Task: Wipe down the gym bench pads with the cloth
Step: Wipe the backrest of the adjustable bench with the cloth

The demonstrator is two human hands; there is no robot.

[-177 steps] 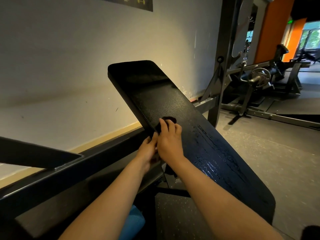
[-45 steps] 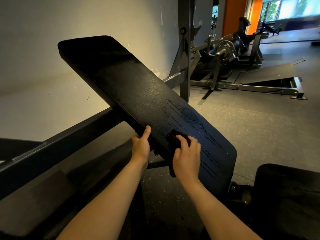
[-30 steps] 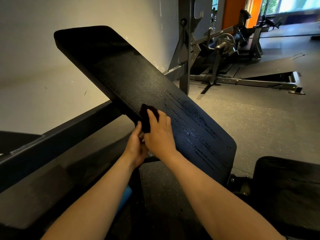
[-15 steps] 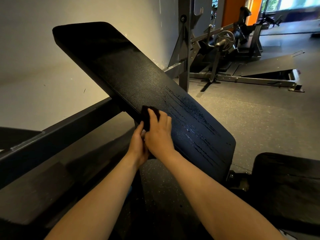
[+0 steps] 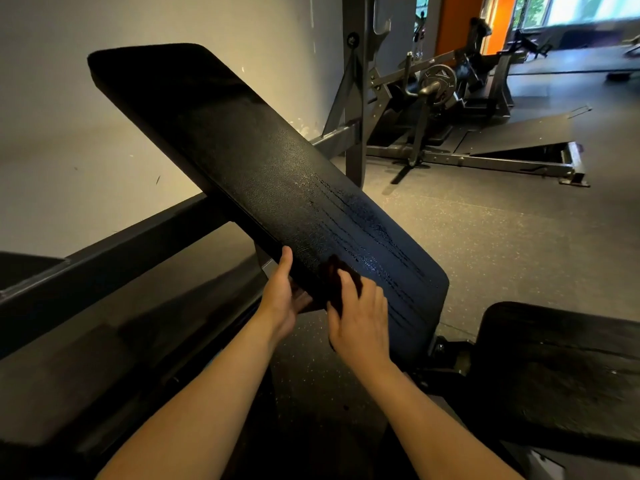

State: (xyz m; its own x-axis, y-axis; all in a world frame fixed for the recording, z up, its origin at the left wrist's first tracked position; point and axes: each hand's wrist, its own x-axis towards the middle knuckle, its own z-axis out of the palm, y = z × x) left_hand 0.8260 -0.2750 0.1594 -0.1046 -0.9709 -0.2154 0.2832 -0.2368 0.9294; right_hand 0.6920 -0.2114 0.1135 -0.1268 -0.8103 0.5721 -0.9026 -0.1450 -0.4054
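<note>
— Moved since half a sec ago: right hand (image 5: 360, 317) w/ the cloth (image 5: 331, 273) slides down the back pad (image 5: 249, 161), off the left edge and toward the lower end.
— Fingers?
— Slightly apart, laid flat over the cloth, pressing it on the pad; bit blurred tho. It's a dark cloth, mostly under the fingers, only its top peeks out.
— And the left hand (image 5: 282, 296)?
— Same spot approx. Thumb up along the pad's edge, fingers tucked under it, clamped on that edge; steadies the pad, I'd say. Hands are apart now, were touching.
— Meaning for the job?
— Long wet streaks (image 5: 374, 237) run just right of the cloth, so that strip prob. isn't wiped yet. Upper half looks matte, no streaks. Bottom right, the seat pad (image 5: 554, 358) looks streaked too, neither hand on it. So approx mid-task: lower back pad first, then seat.
</note>
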